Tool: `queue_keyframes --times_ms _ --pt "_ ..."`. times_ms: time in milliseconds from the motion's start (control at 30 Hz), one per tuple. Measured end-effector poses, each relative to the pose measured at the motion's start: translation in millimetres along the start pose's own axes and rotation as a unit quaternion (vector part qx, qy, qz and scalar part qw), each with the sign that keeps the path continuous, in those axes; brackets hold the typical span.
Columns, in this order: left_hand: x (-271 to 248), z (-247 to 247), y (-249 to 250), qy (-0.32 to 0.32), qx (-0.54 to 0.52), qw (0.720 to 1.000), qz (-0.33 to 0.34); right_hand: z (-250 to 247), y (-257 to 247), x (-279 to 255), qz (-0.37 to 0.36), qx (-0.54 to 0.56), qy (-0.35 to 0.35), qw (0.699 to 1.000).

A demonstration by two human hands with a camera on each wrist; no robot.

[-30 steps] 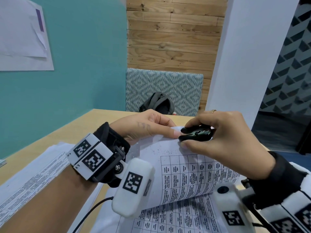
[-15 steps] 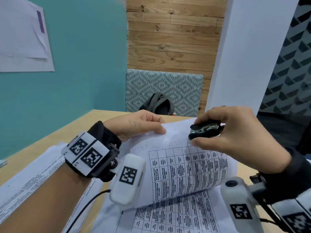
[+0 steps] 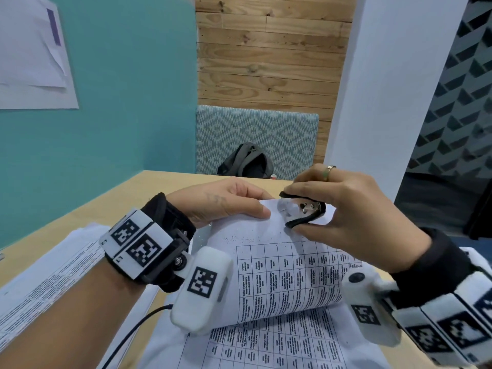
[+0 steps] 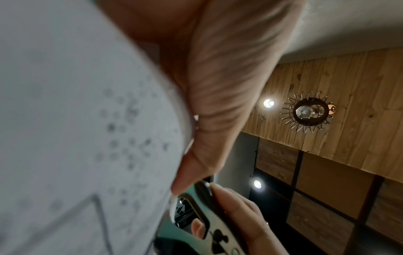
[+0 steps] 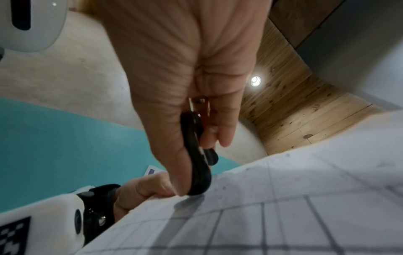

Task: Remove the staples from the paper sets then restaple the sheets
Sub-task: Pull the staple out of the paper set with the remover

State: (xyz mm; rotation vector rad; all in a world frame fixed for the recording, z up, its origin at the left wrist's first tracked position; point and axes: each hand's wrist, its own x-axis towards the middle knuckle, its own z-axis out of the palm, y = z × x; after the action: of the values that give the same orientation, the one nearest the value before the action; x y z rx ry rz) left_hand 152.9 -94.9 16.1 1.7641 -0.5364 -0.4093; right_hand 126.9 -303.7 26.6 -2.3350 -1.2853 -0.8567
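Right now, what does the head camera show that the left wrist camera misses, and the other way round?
Only the head view shows the wooden table, the backpack, a side paper stack and the left hand from above. Only the left wrist view shows ceiling lamps. Both show the printed sheet and the right hand gripping the black staple remover.

Printed table text (image 3: 287,278) too small, illegible
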Motion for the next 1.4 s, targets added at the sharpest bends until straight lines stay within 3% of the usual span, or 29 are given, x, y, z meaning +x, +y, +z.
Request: queue_keyframes --times_ms 400,1400 --pt "0.8 1.5 -1.0 0.001 -0.030 1.000 0.003 1.2 4.5 -0.2 -0.037 -0.019 0.003 0.999" --pt "-2.7 4.4 3.6 -0.002 -0.025 1.000 0.001 1.9 5.8 -1.1 -0.040 -0.017 0.005 0.999"
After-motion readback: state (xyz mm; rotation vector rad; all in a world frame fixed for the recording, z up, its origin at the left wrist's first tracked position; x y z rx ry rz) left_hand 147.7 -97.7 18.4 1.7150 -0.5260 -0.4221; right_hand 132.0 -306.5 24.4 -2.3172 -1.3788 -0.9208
